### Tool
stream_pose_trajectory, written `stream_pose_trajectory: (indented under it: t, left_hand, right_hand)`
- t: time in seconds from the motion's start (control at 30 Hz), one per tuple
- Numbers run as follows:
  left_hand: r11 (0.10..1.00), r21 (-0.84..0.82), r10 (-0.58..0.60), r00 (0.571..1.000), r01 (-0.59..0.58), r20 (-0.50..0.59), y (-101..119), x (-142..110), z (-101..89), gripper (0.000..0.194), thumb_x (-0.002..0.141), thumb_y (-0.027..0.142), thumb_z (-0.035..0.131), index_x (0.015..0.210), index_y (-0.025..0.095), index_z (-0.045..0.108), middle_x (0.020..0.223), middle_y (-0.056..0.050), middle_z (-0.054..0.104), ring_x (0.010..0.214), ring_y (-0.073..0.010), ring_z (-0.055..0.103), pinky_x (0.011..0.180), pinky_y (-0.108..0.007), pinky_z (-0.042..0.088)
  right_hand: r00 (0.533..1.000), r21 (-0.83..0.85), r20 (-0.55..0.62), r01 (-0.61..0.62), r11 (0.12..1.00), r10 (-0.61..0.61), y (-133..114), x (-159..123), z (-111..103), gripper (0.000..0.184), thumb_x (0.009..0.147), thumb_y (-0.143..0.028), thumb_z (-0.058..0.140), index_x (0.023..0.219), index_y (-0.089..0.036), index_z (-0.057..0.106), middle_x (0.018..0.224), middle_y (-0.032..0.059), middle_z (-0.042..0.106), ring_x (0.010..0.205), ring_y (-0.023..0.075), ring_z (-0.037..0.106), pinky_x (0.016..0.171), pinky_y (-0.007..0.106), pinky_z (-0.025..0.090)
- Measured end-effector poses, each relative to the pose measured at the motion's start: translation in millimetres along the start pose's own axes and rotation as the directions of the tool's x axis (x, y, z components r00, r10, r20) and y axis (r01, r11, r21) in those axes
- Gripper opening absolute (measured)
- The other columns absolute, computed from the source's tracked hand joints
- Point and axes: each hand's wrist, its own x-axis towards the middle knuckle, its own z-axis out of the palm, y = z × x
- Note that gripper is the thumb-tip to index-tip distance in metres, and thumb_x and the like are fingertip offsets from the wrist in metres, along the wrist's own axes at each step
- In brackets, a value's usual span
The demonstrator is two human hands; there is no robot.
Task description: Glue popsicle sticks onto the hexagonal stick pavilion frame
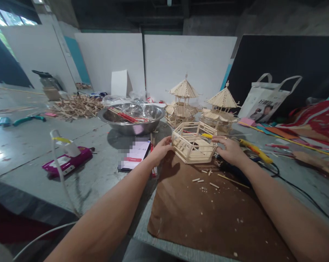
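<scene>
A hexagonal frame of wooden sticks (194, 141) stands at the far edge of a brown board (208, 214) on the grey table. My left hand (161, 150) grips the frame's left side with curled fingers. My right hand (230, 149) holds its right side, fingers bent round the top rail. Several short stick pieces (205, 180) lie loose on the board just in front of the frame.
Two finished stick pavilions (181, 105) (221, 109) stand behind. A steel bowl (131, 118) with red sticks sits back left, a phone (134, 154) beside my left hand. A yellow glue gun (256, 149) and black cable lie right. A stick pile (77, 107), magenta case (67, 162) and tote bag (266, 100) surround.
</scene>
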Motion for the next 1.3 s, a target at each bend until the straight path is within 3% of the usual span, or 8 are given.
stream_pose_trajectory:
  t: [0.2, 0.5, 0.7, 0.83, 0.93, 1.03, 1.13, 1.3]
  left_hand:
    - [0.998, 0.049, -0.049, 0.998, 0.047, 0.051, 2.9, -1.8, 0.3, 0.040, 0.053, 0.014, 0.054, 0.094, 0.013, 0.055, 0.087, -0.003, 0.061, 0.082, -0.0162, 0.054, 0.078, -0.029, 0.038]
    - [0.996, 0.045, -0.073, 0.997, 0.072, 0.024, 10.3, -7.5, 7.2, 0.037, 0.054, 0.010, 0.051, 0.091, 0.014, 0.056, 0.075, 0.000, 0.062, 0.069, -0.0119, 0.054, 0.069, -0.025, 0.041]
    - [0.988, 0.104, -0.116, 0.993, 0.115, 0.006, 12.5, -11.1, 5.4, 0.028, 0.055, 0.014, 0.051, 0.081, 0.013, 0.061, 0.067, 0.000, 0.062, 0.062, -0.0115, 0.055, 0.061, -0.022, 0.040]
    - [0.969, 0.214, -0.129, 0.991, 0.121, 0.027, 9.9, -15.3, 5.0, 0.027, 0.058, 0.023, 0.054, 0.081, 0.013, 0.062, 0.067, 0.000, 0.062, 0.059, -0.0117, 0.054, 0.055, -0.022, 0.038]
    - [0.959, 0.272, -0.090, 0.996, 0.079, 0.028, 9.7, -18.0, 7.7, 0.021, 0.057, 0.022, 0.054, 0.076, 0.014, 0.062, 0.065, 0.001, 0.061, 0.059, -0.0102, 0.052, 0.054, -0.020, 0.037]
    - [0.951, 0.295, -0.090, 0.996, 0.095, -0.028, 10.8, -19.7, 11.6, 0.013, 0.054, 0.015, 0.053, 0.066, 0.014, 0.058, 0.057, 0.003, 0.056, 0.052, -0.0076, 0.048, 0.050, -0.019, 0.035]
    - [0.956, 0.258, -0.129, 0.990, 0.137, -0.048, 10.7, -20.9, 14.7, 0.013, 0.053, 0.013, 0.052, 0.066, 0.015, 0.055, 0.054, 0.004, 0.053, 0.049, -0.0073, 0.046, 0.047, -0.018, 0.033]
    - [0.938, 0.300, -0.177, 0.984, 0.173, -0.014, 7.8, -21.9, 16.4, 0.018, 0.054, 0.015, 0.053, 0.071, 0.013, 0.059, 0.053, 0.004, 0.053, 0.045, -0.0054, 0.041, 0.045, -0.017, 0.030]
  right_hand:
    - [1.000, 0.001, 0.007, -0.016, 1.000, 0.016, 10.6, -0.3, 1.6, 0.038, 0.067, -0.014, 0.040, 0.098, -0.015, 0.062, 0.107, 0.0084, 0.061, 0.100, 0.0180, 0.055, 0.090, 0.032, 0.041]
    - [0.999, 0.000, 0.033, -0.006, 1.000, 0.006, 17.7, 1.4, -0.8, 0.038, 0.066, -0.014, 0.041, 0.096, -0.017, 0.063, 0.107, 0.0077, 0.061, 0.101, 0.0174, 0.055, 0.091, 0.033, 0.040]
    - [1.000, -0.054, -0.026, -0.003, 0.999, 0.001, 18.8, -2.5, -3.9, 0.040, 0.066, -0.015, 0.042, 0.102, -0.014, 0.059, 0.113, 0.0099, 0.056, 0.106, 0.0189, 0.051, 0.093, 0.034, 0.038]
    - [0.992, -0.156, -0.026, -0.128, 0.979, 0.125, 22.4, -12.4, -23.3, 0.040, 0.068, -0.017, 0.041, 0.104, -0.013, 0.058, 0.107, 0.0105, 0.060, 0.100, 0.0208, 0.054, 0.088, 0.035, 0.040]
    - [0.941, -0.280, -0.019, -0.329, 0.902, 0.338, 34.1, -28.0, -42.0, 0.036, 0.072, -0.021, 0.041, 0.102, -0.014, 0.059, 0.096, 0.0107, 0.064, 0.088, 0.0221, 0.058, 0.077, 0.034, 0.045]
    - [0.848, -0.429, -0.051, -0.495, 0.756, 0.527, 54.7, -48.2, -53.3, 0.035, 0.075, -0.028, 0.041, 0.101, -0.013, 0.060, 0.093, 0.0130, 0.064, 0.086, 0.0247, 0.059, 0.074, 0.034, 0.044]
    - [0.747, -0.504, -0.056, -0.594, 0.627, 0.662, 77.7, -64.5, -55.0, 0.039, 0.078, -0.035, 0.039, 0.097, -0.009, 0.061, 0.092, 0.0168, 0.064, 0.088, 0.0268, 0.058, 0.074, 0.034, 0.043]
    - [0.627, -0.508, -0.044, -0.685, 0.523, 0.778, 107.2, -68.2, -54.5, 0.046, 0.079, -0.041, 0.034, 0.095, -0.007, 0.061, 0.094, 0.0212, 0.062, 0.090, 0.0298, 0.057, 0.074, 0.039, 0.042]
